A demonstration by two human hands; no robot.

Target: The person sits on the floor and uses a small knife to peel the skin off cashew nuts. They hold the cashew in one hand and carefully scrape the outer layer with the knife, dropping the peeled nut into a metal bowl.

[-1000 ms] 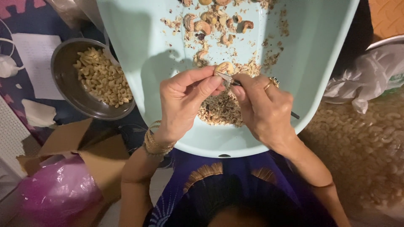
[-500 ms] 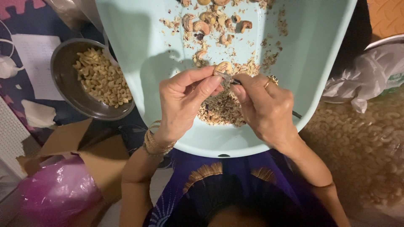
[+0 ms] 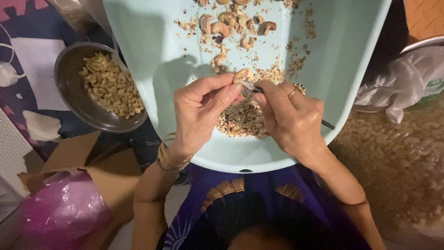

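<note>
Fingertips of the left hand [image 3: 201,113] pinch one cashew [image 3: 243,74], closed tight on it, above the pale blue basin [image 3: 152,55]. The right hand [image 3: 291,118] is closed on a thin knife [image 3: 252,86], its tip touching the nut just beside the thumb. I think the blade could slip into that thumb, or the nut could break. Below the grip lies a heap of skins [image 3: 243,120].
</note>
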